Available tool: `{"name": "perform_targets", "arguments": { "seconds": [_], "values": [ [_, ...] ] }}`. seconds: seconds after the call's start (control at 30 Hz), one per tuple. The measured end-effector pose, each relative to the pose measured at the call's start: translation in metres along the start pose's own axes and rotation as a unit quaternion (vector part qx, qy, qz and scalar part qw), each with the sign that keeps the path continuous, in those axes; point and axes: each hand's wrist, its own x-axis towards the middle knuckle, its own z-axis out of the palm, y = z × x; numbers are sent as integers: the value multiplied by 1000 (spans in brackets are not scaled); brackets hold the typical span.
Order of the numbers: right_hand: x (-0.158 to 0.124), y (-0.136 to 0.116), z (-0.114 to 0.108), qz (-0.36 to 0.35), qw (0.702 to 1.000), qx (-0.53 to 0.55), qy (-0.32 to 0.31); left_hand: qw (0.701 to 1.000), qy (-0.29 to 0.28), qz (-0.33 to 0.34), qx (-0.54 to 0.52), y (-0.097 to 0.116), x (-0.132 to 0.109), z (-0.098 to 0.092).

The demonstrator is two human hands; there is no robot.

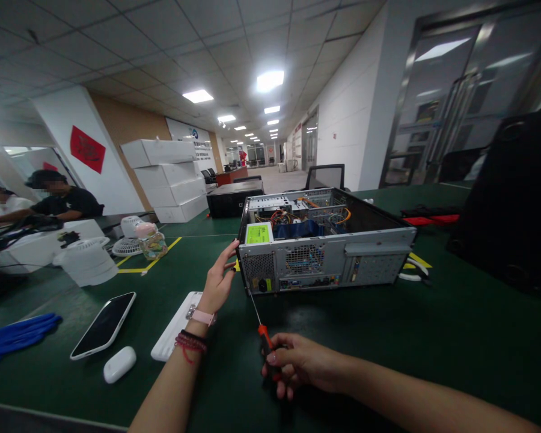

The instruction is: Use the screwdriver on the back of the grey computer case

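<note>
Screwdriver [262,328] clamped in the right hand [297,364], its tip angled up at the lower-left corner of the open computer case [324,252] mid-surface, while the left hand [219,279], fingers loosely apart, braces that corner.

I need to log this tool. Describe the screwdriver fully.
The screwdriver has a red-orange handle with a black grip part and a thin, bare metal shaft. The right hand grips the handle low over the green table. The shaft slants up and to the left, its tip at the lower left corner of the PC case rear panel, beside the power supply vent. The left hand touches that same case corner, not the tool.
</note>
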Motion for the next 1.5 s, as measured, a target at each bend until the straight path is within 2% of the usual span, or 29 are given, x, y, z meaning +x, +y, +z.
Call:
{"name": "perform_targets", "arguments": {
  "seconds": [0.43, 0.67, 0.87, 1.5],
  "values": [
    [-1, -4, -1, 4, 999, 17, -46, 1000, 2, -2, -2, 2, 0, 1],
    [2, 1, -1, -11, 999, -17, 41, 1000, 3, -5, 6, 0, 1, 0],
    [3, 5, 0, -32, 997, -27, 68, 1000, 3, 0, 3, 1, 0, 0],
    [2, 2, 0, -35, 999, -20, 16, 1000, 4, -2, 8, 1, 0, 0]
  ]
}}
